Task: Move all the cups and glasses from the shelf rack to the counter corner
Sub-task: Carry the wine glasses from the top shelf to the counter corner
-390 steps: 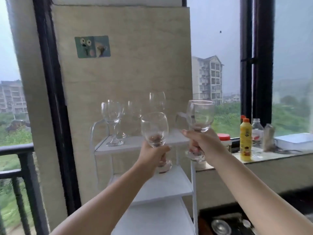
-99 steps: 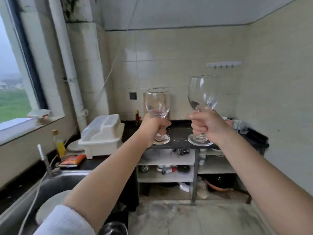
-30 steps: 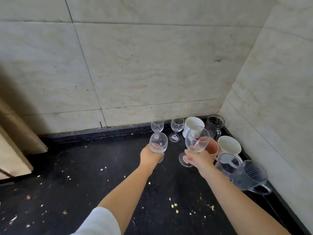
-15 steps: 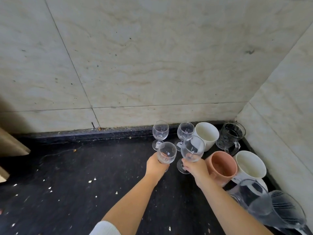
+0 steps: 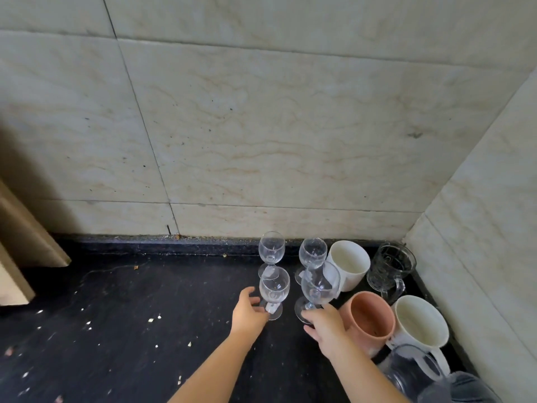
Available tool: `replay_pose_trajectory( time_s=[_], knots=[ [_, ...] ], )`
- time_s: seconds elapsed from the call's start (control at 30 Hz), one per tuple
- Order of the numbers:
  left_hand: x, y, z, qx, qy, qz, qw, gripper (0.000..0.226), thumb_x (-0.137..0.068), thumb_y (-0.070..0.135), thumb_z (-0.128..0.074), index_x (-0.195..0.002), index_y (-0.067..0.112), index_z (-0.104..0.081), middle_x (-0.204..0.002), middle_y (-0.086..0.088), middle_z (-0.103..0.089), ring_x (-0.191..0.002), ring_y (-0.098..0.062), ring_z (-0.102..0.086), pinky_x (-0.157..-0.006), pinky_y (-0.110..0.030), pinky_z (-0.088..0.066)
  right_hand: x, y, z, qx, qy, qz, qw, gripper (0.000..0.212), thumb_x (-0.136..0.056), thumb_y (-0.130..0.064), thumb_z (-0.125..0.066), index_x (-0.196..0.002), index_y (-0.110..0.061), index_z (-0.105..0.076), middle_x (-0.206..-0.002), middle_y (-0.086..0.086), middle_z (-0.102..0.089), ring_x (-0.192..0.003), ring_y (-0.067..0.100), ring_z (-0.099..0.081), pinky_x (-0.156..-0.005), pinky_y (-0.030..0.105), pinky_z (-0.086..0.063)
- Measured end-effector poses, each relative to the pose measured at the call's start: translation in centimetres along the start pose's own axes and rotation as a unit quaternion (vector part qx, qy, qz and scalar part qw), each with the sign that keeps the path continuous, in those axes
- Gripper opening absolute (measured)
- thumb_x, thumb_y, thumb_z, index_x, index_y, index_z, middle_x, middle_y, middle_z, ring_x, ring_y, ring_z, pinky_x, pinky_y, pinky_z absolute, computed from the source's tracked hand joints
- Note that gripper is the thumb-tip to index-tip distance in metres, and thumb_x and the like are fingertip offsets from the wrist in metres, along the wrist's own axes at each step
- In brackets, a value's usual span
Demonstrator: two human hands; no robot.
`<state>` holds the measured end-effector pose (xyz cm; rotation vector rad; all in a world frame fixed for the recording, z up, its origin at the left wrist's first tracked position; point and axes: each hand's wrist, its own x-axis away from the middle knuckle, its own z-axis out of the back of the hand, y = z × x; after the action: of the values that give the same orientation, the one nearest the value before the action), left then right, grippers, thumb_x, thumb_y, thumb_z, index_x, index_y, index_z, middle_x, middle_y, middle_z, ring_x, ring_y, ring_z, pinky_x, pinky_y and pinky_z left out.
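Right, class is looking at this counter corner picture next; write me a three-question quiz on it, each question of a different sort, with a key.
1. True or false: the pink cup lies between two white mugs.
2. How many stemmed glasses stand on the counter? A) two B) four C) six
3. Fill in: the left hand touches the base of the near-left wine glass, and the right hand is at the foot of the ______ wine glass.

Key: 1 true: far white mug, near white mug. 2 B. 3 near-right.
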<state>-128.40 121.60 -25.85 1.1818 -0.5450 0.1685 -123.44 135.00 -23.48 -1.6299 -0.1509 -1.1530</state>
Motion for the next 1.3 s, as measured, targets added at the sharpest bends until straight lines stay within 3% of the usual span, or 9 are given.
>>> replay_pose_trajectory(
  time_s=[0.13,0.27,0.37,0.43,0.53,0.63,0.7,1.1,1.3],
  knots=[
    [3.3,0.7,3.0,-0.102,0.031,0.013,0.994,0.057,-0.085,0.013,-0.061,-0.136,0.008,-0.035,-0.132,-0.013,-0.051,-0.112,-0.024,-0.054,-0.090,-0.029,-0.044,3.3,-0.3,-0.4,0.093,-0.037,-0.030,0.995,0.047,-0.086,0.000,-0.055,-0.131,-0.003,-0.042,-0.133,0.018,-0.048,-0.120,0.029,-0.049,-0.093,0.040,-0.047],
    [7.2,0.6,7.6,-0.231,0.073,0.025,0.970,0.037,-0.088,0.019,-0.055,-0.123,0.006,-0.052,-0.126,-0.011,-0.059,-0.116,-0.025,-0.054,-0.091,-0.025,-0.043,7.8,-0.4,-2.8,0.316,-0.137,0.027,0.938,0.032,-0.088,-0.010,-0.052,-0.120,-0.005,-0.050,-0.113,0.010,-0.051,-0.112,0.024,-0.052,-0.091,0.035,-0.046],
    [10.7,0.2,11.8,-0.336,0.110,0.031,0.935,0.031,-0.089,0.017,-0.048,-0.114,0.004,-0.059,-0.123,-0.012,-0.062,-0.115,-0.027,-0.055,-0.090,-0.027,-0.044,11.8,-1.1,-6.0,0.515,-0.188,0.172,0.818,0.020,-0.090,-0.012,-0.045,-0.086,0.000,-0.060,-0.087,0.011,-0.054,-0.086,0.022,-0.044,-0.072,0.032,-0.048],
    [13.5,-0.2,15.0,-0.374,0.141,0.049,0.915,0.030,-0.089,0.017,-0.045,-0.112,0.005,-0.060,-0.120,-0.011,-0.062,-0.112,-0.028,-0.056,-0.087,-0.029,-0.046,15.0,-1.0,-8.5,0.595,-0.217,0.263,0.728,0.035,-0.088,-0.009,-0.041,-0.053,-0.005,-0.040,-0.061,0.009,-0.040,-0.073,0.023,-0.042,-0.050,0.027,-0.031],
    [18.4,-0.9,20.0,-0.415,0.205,0.072,0.883,0.028,-0.088,0.018,-0.044,-0.109,0.007,-0.060,-0.120,-0.012,-0.061,-0.111,-0.030,-0.055,-0.087,-0.034,-0.047,19.5,-0.1,-12.9,0.649,-0.246,0.357,0.626,0.029,-0.087,-0.010,-0.042,-0.065,0.000,-0.059,-0.075,0.016,-0.059,-0.093,0.035,-0.059,-0.062,0.031,-0.044],
    [25.4,-3.1,24.7,-0.463,0.275,0.120,0.834,0.029,-0.087,0.017,-0.043,-0.111,0.010,-0.059,-0.121,-0.011,-0.060,-0.113,-0.031,-0.053,-0.080,-0.035,-0.045,25.1,2.6,-17.6,0.654,-0.281,0.420,0.562,0.032,-0.087,-0.013,-0.044,-0.108,-0.001,-0.065,-0.119,0.014,-0.064,-0.114,0.032,-0.057,-0.090,0.034,-0.050],
    [29.8,-4.9,27.2,-0.473,0.311,0.145,0.811,0.030,-0.087,0.018,-0.044,-0.112,0.011,-0.059,-0.121,-0.010,-0.059,-0.113,-0.030,-0.052,-0.078,-0.035,-0.043,29.1,4.8,-19.9,0.661,-0.308,0.452,0.514,0.038,-0.088,-0.016,-0.044,-0.120,-0.002,-0.060,-0.130,0.013,-0.059,-0.118,0.030,-0.055,-0.099,0.035,-0.047],
    [71.1,-22.9,35.1,-0.353,0.492,0.386,0.696,0.033,-0.088,0.021,-0.046,-0.116,0.010,-0.058,-0.124,-0.013,-0.059,-0.115,-0.031,-0.054,-0.089,-0.039,-0.047,62.6,31.3,-22.0,0.567,-0.531,0.585,0.233,0.037,-0.085,-0.014,-0.048,-0.114,0.006,-0.062,-0.123,0.022,-0.063,-0.116,0.033,-0.055,-0.100,0.037,-0.044],
    [90.2,-30.8,33.8,-0.284,0.559,0.482,0.612,0.034,-0.087,0.020,-0.046,-0.117,0.011,-0.058,-0.125,-0.012,-0.059,-0.116,-0.030,-0.054,-0.091,-0.039,-0.046,77.7,42.9,-18.7,0.505,-0.611,0.592,0.141,0.030,-0.087,-0.015,-0.050,-0.109,-0.005,-0.068,-0.120,0.014,-0.065,-0.115,0.029,-0.056,-0.095,0.033,-0.044]
  ],
)
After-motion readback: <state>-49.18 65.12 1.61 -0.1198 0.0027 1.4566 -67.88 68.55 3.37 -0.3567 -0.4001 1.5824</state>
